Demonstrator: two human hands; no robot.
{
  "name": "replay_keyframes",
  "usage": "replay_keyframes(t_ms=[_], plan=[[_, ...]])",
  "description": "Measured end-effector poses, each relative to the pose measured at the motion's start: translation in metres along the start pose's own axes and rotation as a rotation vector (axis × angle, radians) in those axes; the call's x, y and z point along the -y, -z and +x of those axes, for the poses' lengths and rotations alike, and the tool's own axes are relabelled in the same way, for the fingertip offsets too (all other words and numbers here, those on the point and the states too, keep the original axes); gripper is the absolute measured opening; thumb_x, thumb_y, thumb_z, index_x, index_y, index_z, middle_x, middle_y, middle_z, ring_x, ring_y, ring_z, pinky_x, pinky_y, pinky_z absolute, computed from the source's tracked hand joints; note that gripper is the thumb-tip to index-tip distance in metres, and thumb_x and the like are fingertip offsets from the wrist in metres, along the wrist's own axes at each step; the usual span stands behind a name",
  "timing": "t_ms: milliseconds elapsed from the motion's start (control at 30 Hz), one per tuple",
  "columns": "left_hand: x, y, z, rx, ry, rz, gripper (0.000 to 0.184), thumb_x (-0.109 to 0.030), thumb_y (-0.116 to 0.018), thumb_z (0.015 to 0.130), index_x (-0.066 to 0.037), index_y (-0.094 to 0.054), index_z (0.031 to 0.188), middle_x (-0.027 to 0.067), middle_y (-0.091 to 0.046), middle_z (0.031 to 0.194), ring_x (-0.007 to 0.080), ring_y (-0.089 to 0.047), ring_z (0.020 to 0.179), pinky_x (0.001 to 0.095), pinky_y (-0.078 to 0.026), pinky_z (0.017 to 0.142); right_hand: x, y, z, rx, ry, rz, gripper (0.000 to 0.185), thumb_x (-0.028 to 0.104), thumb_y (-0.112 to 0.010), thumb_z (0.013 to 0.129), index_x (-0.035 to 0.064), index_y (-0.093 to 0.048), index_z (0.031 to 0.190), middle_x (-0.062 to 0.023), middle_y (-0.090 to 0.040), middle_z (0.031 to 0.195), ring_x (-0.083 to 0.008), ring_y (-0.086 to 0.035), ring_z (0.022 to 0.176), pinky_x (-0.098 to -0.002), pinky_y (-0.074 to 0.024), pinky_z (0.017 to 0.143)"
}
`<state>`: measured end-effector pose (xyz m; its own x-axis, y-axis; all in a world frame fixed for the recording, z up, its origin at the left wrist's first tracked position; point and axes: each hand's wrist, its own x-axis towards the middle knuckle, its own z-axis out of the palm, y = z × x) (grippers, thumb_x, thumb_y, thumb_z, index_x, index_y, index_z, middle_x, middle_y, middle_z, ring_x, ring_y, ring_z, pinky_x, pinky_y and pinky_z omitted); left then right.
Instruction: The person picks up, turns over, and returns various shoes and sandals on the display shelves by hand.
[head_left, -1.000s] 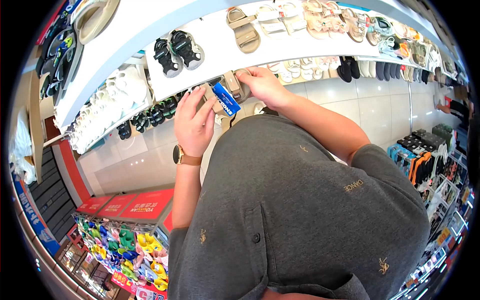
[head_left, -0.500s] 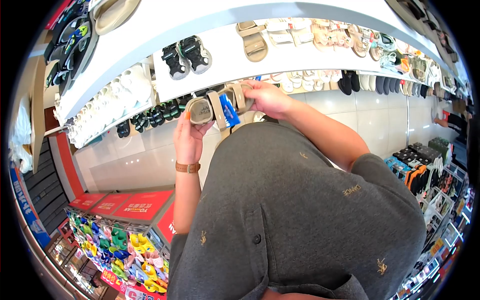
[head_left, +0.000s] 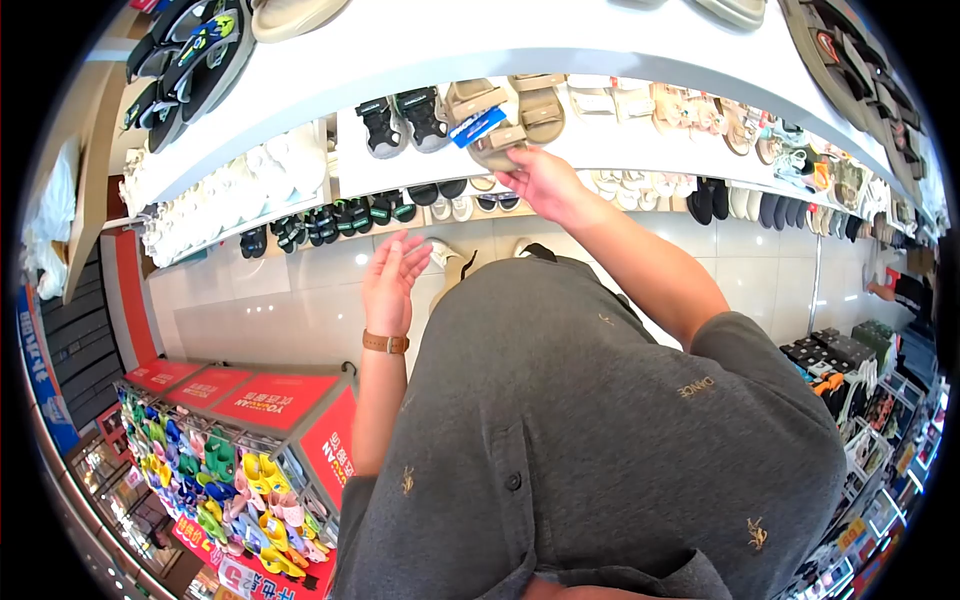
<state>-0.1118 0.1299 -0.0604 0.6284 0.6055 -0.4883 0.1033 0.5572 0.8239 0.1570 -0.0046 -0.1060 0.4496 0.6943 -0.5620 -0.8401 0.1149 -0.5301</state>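
While the right hand (head_left: 545, 185) pinches its near end, the tan strapped sandal (head_left: 503, 138) is over the white shelf (head_left: 610, 138), beside a similar tan sandal (head_left: 541, 118); whether it rests there, I can't tell. That end grip probably leaves the straps and blue tag (head_left: 478, 127) unobstructed. Black sandals (head_left: 423, 120) sit opposite, presumably paired for display. The left hand (head_left: 393, 275) is empty, fingers loosely extended.

- Dark-grey fabric shirt with a button placket (head_left: 620, 450): "DANCE" in small gold letters.
- Red rectangular display panel (head_left: 270, 399): white letters, "YOU" and "UAN" legible.
- White rectangular sign (head_left: 237, 577): "5".
- Blue rectangular tag (head_left: 478, 127) on beige strapped sandal (head_left: 502, 139): white lettering, unreadable.
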Motion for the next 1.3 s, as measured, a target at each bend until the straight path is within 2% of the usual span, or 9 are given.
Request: replay_keyframes(t_ms=[100, 233, 400, 500, 667, 800, 933, 1167, 1300], plan=[[0.015, 0.009, -0.010, -0.053, 0.058, 0.000, 0.036, -0.025, -0.051, 0.108, 0.001, -0.052, 0.134, 0.0183, -0.064, 0.125, 0.0288, -0.067, 0.111, 0.0390, -0.054, 0.098, 0.002, -0.016, 0.030, -0.179, -0.007, 0.139, 0.024, 0.007, -0.053, 0.103, -0.0035, -0.054, 0.124, -0.0146, -0.063, 0.123, -0.0243, -0.064, 0.109, -0.0352, -0.0560, 0.095], [0.028, 0.019, -0.023, -0.099, 0.113, -0.022, 0.037, -0.024, -0.052, 0.107, 0.001, -0.052, 0.135, 0.0182, -0.064, 0.125, 0.0285, -0.067, 0.111, 0.0389, -0.054, 0.098, 0.004, -0.025, 0.059, -0.192, 0.010, 0.242, 0.023, 0.004, -0.055, 0.102, -0.0055, -0.053, 0.122, -0.0165, -0.062, 0.120, -0.0275, -0.063, 0.110, -0.0369, -0.0587, 0.098], [0.034, 0.034, -0.033, -0.141, 0.119, -0.032, 0.039, -0.025, -0.052, 0.107, 0.001, -0.051, 0.137, 0.0185, -0.064, 0.126, 0.0286, -0.067, 0.111, 0.0389, -0.054, 0.098, -0.007, -0.022, 0.055, -0.169, 0.036, 0.304, 0.038, 0.009, -0.056, 0.101, -0.0170, -0.042, 0.124, -0.0319, -0.050, 0.130, -0.0361, -0.051, 0.129, -0.0409, -0.0512, 0.110], [0.038, 0.049, -0.036, -0.149, 0.125, -0.050, 0.039, -0.025, -0.052, 0.107, 0.001, -0.051, 0.137, 0.0185, -0.064, 0.127, 0.0286, -0.067, 0.113, 0.0391, -0.054, 0.099, -0.020, -0.033, 0.030, -0.269, -0.160, 0.213, 0.042, 0.014, -0.056, 0.102, -0.0170, -0.042, 0.126, -0.0316, -0.051, 0.133, -0.0374, -0.054, 0.126, -0.0419, -0.0501, 0.110], [0.035, 0.073, -0.030, -0.109, 0.170, -0.050, 0.039, -0.026, -0.052, 0.107, 0.000, -0.052, 0.136, 0.0187, -0.064, 0.128, 0.0283, -0.067, 0.114, 0.0383, -0.054, 0.099, -0.057, -0.068, 0.022, 0.063, -0.363, -0.024, 0.044, 0.023, -0.055, 0.103, -0.0047, -0.044, 0.136, -0.0204, -0.060, 0.129, -0.0308, -0.062, 0.116, -0.0395, -0.0527, 0.100], [0.027, 0.110, -0.011, -0.013, 0.148, -0.061, 0.035, -0.025, -0.055, 0.106, -0.002, -0.056, 0.134, 0.0147, -0.067, 0.121, 0.0237, -0.068, 0.107, 0.0341, -0.055, 0.093, -0.083, -0.117, 0.046, 0.099, -0.332, -0.043, 0.056, 0.033, -0.058, 0.103, -0.0043, -0.039, 0.140, -0.0220, -0.057, 0.132, -0.0303, -0.060, 0.118, -0.0391, -0.0536, 0.099], [0.006, 0.155, 0.001, 0.036, 0.115, -0.050, 0.034, -0.025, -0.056, 0.106, -0.002, -0.058, 0.132, 0.0147, -0.067, 0.121, 0.0233, -0.068, 0.107, 0.0336, -0.055, 0.092, -0.103, -0.153, 0.090, -0.114, -0.247, 0.026, 0.071, 0.041, -0.060, 0.102, -0.0074, -0.032, 0.145, -0.0233, -0.052, 0.139, -0.0308, -0.056, 0.126, -0.0387, -0.0506, 0.106], [-0.019, 0.248, -0.005, -0.039, 0.103, -0.089, 0.034, -0.026, -0.058, 0.105, -0.003, -0.060, 0.130, 0.0135, -0.067, 0.118, 0.0219, -0.068, 0.104, 0.0327, -0.055, 0.091, -0.126, -0.175, 0.137, -0.268, -0.090, 0.031, 0.057, 0.039, -0.060, 0.103, 0.0020, -0.039, 0.141, -0.0242, -0.057, 0.129, -0.0333, -0.061, 0.116, -0.0374, -0.0559, 0.097], [-0.023, 0.293, -0.002, -0.010, 0.157, -0.022, 0.034, -0.027, -0.058, 0.105, -0.004, -0.061, 0.129, 0.0122, -0.068, 0.117, 0.0200, -0.068, 0.102, 0.0322, -0.055, 0.090, -0.154, -0.177, 0.114, -0.258, 0.002, -0.023, 0.052, 0.035, -0.061, 0.103, -0.0034, -0.045, 0.133, -0.0243, -0.058, 0.125, -0.0322, -0.062, 0.113, -0.0372, -0.0564, 0.097]])
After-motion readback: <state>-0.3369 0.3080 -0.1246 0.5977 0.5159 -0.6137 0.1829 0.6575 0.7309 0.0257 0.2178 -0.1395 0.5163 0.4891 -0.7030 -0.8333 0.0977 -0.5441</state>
